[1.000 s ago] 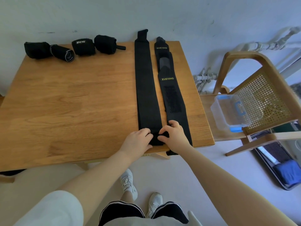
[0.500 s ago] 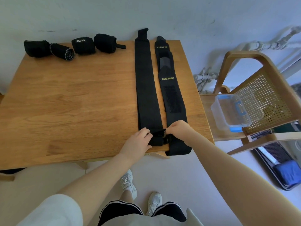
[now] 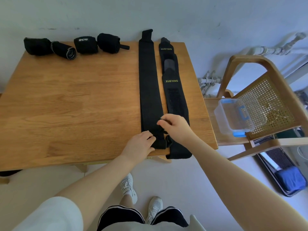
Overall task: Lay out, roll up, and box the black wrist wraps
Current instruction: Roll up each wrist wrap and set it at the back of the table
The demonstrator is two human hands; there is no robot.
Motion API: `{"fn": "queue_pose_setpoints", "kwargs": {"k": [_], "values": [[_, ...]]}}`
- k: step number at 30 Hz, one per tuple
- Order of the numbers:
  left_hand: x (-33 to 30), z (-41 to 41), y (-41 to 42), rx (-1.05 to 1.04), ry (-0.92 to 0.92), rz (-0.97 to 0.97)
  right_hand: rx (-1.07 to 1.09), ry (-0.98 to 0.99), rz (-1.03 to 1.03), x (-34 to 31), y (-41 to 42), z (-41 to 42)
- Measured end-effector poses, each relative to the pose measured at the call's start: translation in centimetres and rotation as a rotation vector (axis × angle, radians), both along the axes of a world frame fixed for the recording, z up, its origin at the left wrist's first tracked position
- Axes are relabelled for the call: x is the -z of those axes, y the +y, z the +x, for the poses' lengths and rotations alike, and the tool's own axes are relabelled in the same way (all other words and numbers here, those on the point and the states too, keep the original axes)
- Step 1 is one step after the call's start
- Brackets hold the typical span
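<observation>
Two long black wrist wraps lie flat, side by side, down the right part of the wooden table (image 3: 70,104). The left wrap (image 3: 148,84) is plain; the right wrap (image 3: 173,90) bears yellow XUEYING lettering and hangs over the near edge. My left hand (image 3: 140,145) grips the near end of the left wrap. My right hand (image 3: 175,126) hovers just above that end with curled fingers, pinching a thin black loop of it. Several rolled black wraps (image 3: 85,45) sit along the far left edge.
A wooden chair (image 3: 260,100) with a cane back stands right of the table. A clear plastic box (image 3: 236,115) with blue clasps rests on its seat. Pipes run along the wall behind. A dark tray with blue cloth (image 3: 290,180) lies on the floor.
My right hand lifted off the wrap ends and moved up and away from me, drawing a thin loop with it. My left hand stayed on the left wrap's near end.
</observation>
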State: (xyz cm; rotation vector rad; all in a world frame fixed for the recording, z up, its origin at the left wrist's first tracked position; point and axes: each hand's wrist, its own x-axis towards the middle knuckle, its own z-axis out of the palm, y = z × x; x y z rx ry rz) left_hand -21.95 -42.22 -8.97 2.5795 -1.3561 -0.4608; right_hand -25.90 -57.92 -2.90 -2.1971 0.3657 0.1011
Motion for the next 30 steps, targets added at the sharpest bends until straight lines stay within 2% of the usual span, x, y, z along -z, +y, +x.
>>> {"fn": "queue_pose_setpoints", "kwargs": {"k": [3,8,12,15,18,21,25,30], "values": [[0.1,0.1,0.0,0.005,-0.017,0.002,-0.162,0.068,-0.119,0.6,1.3,1.4],[0.4,-0.4,0.4,-0.036,0.024,-0.060,-0.200,0.241,-0.448,3.1,0.8,2.8],[0.4,-0.3,0.6,-0.114,0.105,-0.146,-0.153,0.272,-0.358,4.3,0.8,2.2],[0.9,0.0,0.7,-0.050,0.017,-0.164,-0.196,0.208,-0.336,4.6,1.2,1.6],[1.1,0.3,1.0,0.014,-0.013,-0.138,-0.200,0.195,-0.230,4.4,0.8,1.3],[1.1,0.7,1.0,0.017,-0.044,-0.149,-0.125,0.168,-0.180,4.3,-0.3,0.5],[0.8,0.7,0.6,-0.025,0.013,-0.143,-0.188,0.109,-0.274,4.4,-0.5,-1.4],[0.5,0.9,0.6,0.003,-0.018,-0.147,-0.329,0.196,-0.372,3.8,-0.5,-2.5]]}}
